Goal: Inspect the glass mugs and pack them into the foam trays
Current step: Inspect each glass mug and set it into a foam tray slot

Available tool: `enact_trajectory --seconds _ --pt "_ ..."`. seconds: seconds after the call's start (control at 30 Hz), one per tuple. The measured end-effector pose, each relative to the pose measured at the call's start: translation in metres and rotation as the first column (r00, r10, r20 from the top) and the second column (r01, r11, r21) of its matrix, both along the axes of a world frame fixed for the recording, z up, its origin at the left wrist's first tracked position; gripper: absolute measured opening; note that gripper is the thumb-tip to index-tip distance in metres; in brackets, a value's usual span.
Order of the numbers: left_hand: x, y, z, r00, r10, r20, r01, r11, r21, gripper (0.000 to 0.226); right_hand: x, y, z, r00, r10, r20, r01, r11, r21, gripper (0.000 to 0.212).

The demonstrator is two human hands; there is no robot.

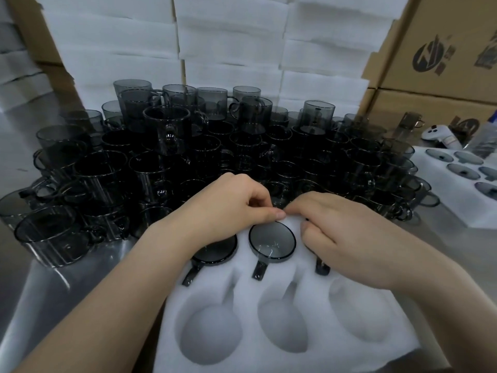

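A white foam tray (290,281) lies in front of me with three empty mug-shaped pockets in its near row. Its far row holds three smoky grey glass mugs upside down: the left mug (215,251) partly under my wrist, the middle mug (272,243) in plain sight, the right mug (322,266) mostly hidden, only its handle showing. My left hand (231,208) pinches the tray's far edge between thumb and fingers. My right hand (338,232) has its fingers curled over the right mug and the foam beside it. Behind stands a crowd of loose grey mugs (166,168).
Stacks of white foam trays (228,41) rise behind the mugs. Cardboard boxes (441,49) stand at the right. A second foam tray (462,184) filled with mugs lies at the right, with a white controller (437,133) behind it. The table top (67,286) is shiny metal.
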State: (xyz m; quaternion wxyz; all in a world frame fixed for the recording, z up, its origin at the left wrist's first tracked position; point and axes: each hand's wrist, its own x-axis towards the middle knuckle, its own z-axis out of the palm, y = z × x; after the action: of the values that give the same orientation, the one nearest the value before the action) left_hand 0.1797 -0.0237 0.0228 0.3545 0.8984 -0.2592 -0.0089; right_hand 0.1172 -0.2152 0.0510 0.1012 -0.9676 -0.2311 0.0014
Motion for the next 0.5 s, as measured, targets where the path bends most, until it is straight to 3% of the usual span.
enact_trajectory --seconds 0.17,0.3,0.5 --pt "0.0 0.0 0.0 1.0 0.001 0.01 -0.001 1.0 0.008 0.026 -0.003 -0.003 -0.005 0.999 0.008 0.036 -0.009 0.999 0.036 0.049" --pt "0.0 0.0 -0.001 1.0 0.003 0.019 -0.004 1.0 0.012 0.026 -0.005 0.004 -0.008 0.988 -0.142 0.062 0.133 0.982 0.135 0.052" --pt "0.0 0.0 -0.001 1.0 0.0 0.022 0.0 1.0 0.01 0.027 -0.008 0.013 -0.012 0.979 -0.183 0.093 0.186 0.982 -0.02 0.055"
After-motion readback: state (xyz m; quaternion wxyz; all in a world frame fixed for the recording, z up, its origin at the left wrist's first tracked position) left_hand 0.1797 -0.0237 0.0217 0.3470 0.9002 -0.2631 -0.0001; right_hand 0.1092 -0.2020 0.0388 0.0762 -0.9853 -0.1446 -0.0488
